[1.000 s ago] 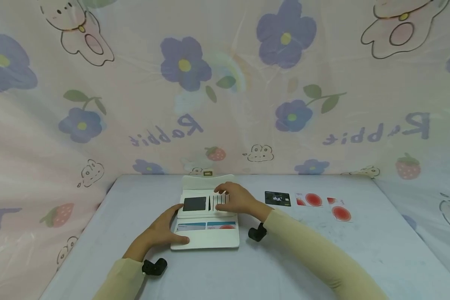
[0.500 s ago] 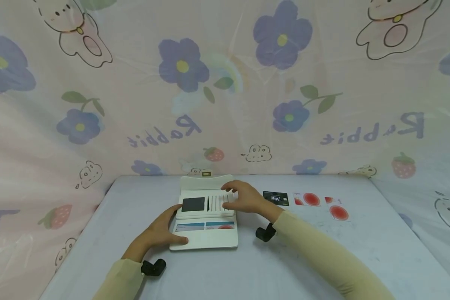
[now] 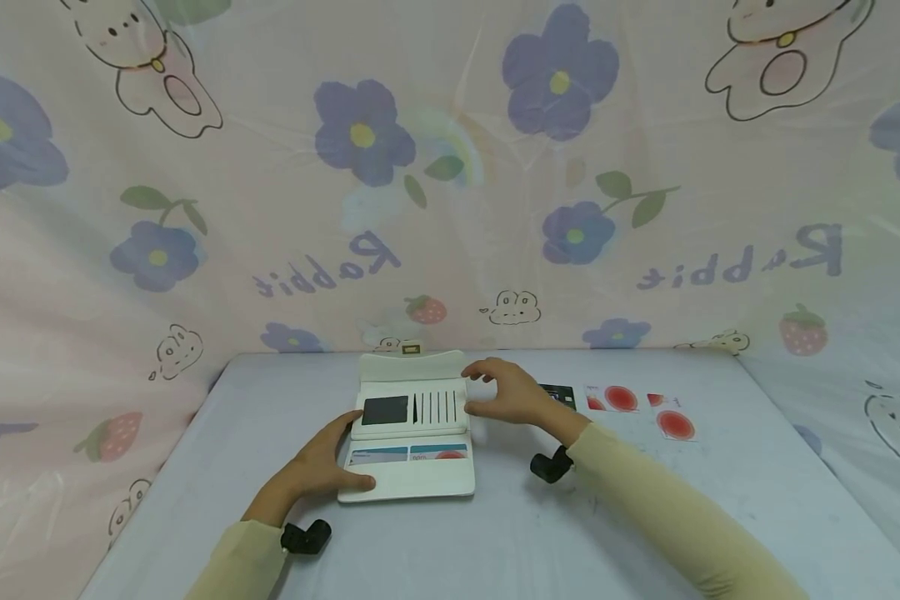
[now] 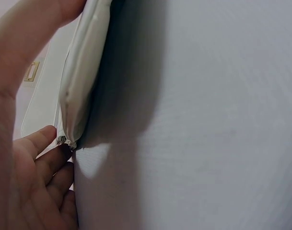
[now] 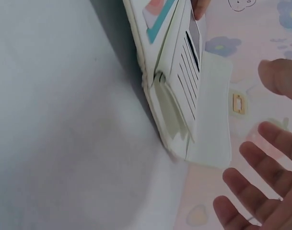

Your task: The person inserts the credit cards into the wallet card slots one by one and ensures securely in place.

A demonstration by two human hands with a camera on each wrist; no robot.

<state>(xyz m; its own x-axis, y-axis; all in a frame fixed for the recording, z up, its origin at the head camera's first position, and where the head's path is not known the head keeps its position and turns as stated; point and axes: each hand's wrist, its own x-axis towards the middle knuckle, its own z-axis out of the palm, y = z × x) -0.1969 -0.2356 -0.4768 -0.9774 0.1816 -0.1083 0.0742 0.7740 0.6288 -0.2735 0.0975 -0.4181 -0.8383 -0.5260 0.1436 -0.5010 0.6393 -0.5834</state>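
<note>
A white wallet (image 3: 407, 486) lies unfolded on the table, its clasp flap at the far end. Two cards show in its near pocket: a blue-grey card (image 3: 378, 455) and a red-and-white card (image 3: 438, 452). Above them are a dark window (image 3: 385, 409) and a row of card slots (image 3: 437, 407). My left hand (image 3: 311, 467) holds the wallet's left edge, thumb on the near panel, fingers at the fold end in the left wrist view. Just right of the slots is my right hand (image 3: 516, 396), fingers spread; in the right wrist view they hold nothing, apart from the wallet.
Right of the wallet lie a black card (image 3: 565, 395), partly hidden by my right hand, and two red-and-white cards (image 3: 611, 398). A patterned curtain (image 3: 450, 208) hangs behind the white table (image 3: 450, 550).
My right hand has drawn back to the right, off the card slots, and now partly covers the black card. The left hand keeps its place on the wallet.
</note>
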